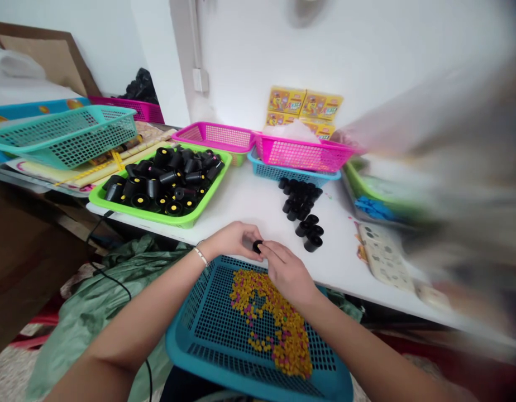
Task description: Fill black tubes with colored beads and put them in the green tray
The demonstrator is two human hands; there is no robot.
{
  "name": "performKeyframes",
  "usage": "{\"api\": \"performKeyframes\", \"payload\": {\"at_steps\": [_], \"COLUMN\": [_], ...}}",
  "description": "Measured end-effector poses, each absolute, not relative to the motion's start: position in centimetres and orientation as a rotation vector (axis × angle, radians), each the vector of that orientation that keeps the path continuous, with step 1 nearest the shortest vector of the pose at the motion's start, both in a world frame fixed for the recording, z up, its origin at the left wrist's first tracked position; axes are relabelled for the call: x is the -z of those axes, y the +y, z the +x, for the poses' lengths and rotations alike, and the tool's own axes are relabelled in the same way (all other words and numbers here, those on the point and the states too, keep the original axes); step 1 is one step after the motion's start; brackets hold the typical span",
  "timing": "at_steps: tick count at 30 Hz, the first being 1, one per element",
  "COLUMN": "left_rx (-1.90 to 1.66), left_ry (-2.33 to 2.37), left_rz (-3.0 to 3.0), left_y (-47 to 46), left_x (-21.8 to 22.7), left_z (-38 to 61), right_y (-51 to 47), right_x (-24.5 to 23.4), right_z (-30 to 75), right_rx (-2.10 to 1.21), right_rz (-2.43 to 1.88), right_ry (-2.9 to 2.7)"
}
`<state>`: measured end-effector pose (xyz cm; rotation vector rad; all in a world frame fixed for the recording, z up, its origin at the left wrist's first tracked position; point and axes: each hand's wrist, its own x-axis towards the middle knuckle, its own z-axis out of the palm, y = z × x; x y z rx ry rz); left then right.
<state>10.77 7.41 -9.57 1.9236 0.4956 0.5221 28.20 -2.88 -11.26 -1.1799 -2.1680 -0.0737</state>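
Observation:
My left hand [237, 237] is closed around a small black plastic cylinder [257, 245], held sideways above the near edge of the white table. The fingers of my right hand [285, 268] are pressed together at the cylinder's right end; whatever they pinch is hidden. Below both hands is a blue basket [199, 312] holding many small yellow pieces [291, 340], with some pink and a few green ones among them. Several more black cylinders [302, 195] stand in a group on the table, beyond my right hand.
A lime-green basket [96, 195] at the left is heaped with black cylinders, many showing yellow centres. Pink baskets [304, 153] and yellow printed boxes [304, 103] are at the back. A pale tray [386, 257] lies at the right, beside a blurred shape. A teal basket [69, 137] sits far left.

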Motion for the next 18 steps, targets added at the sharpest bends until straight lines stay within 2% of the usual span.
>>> {"api": "performKeyframes", "payload": {"at_steps": [3, 9, 15, 18], "left_rx": [-0.541, -0.500, -0.544, -0.561], "left_ry": [0.498, 0.516, 0.510, 0.529], "left_rz": [1.953, 1.923, 1.919, 1.921], "left_y": [7.3, 7.5, 7.5, 7.3], "left_x": [9.5, 9.8, 9.8, 9.9], "left_z": [10.7, 10.8, 10.8, 10.9], "right_y": [-2.8, -2.4, -2.7, -2.7], "right_x": [11.6, 10.0, 11.9, 12.4], "right_z": [28.2, 28.2, 28.4, 28.4], "right_rx": [0.107, -0.050, 0.210, 0.198], "right_rz": [-1.152, -1.253, -1.157, -1.161], "right_ry": [-2.217, -2.099, -2.302, -2.335]}}
